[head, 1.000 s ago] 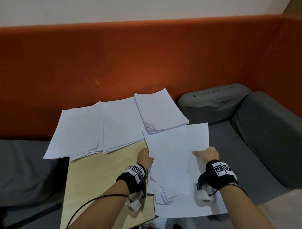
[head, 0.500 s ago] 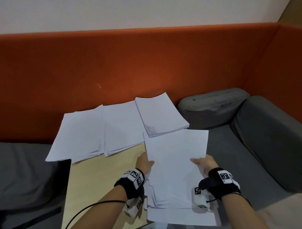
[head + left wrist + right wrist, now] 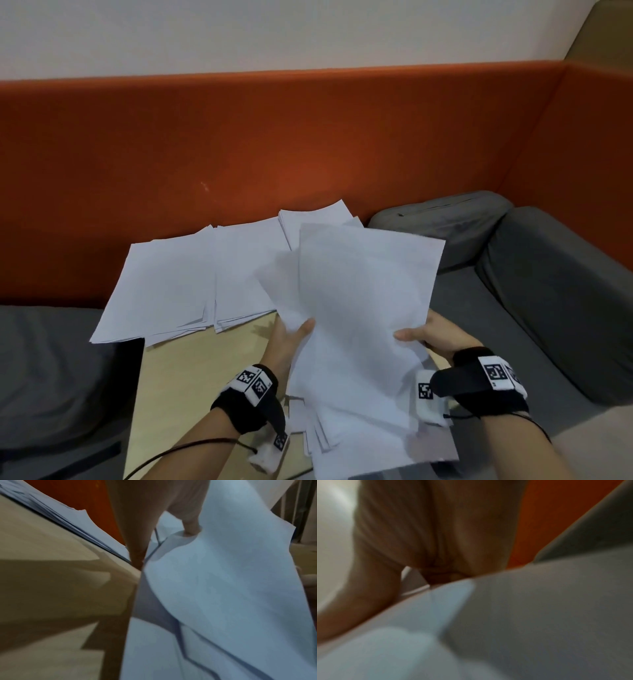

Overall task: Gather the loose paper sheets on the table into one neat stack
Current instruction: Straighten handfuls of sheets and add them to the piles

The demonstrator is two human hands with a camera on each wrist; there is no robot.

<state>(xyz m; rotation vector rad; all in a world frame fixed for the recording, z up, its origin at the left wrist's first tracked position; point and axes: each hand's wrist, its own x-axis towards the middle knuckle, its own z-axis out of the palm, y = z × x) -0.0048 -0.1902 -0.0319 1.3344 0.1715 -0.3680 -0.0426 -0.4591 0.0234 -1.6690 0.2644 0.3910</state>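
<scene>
Since the earlier frame the sheaf of sheets (image 3: 363, 308) is rising off the table (image 3: 205, 370), tilting upright. The left hand (image 3: 291, 337) and right hand (image 3: 438, 337) are each pinching a side edge; the right wrist view is blurring, probably gripping underneath. Squaring the edges needs even, gentle tapping.

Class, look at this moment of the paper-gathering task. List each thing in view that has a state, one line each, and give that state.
Held sheets: lifted off the table, gripped on both sides, edges uneven.
Left hand: grips the held sheets' left edge.
Right hand: grips their right edge.
Left pile: flat on the table, fanned.
Middle pile: flat, roughly squared.
Far pile: partly hidden behind the held sheets.
Table: part bare.
</scene>
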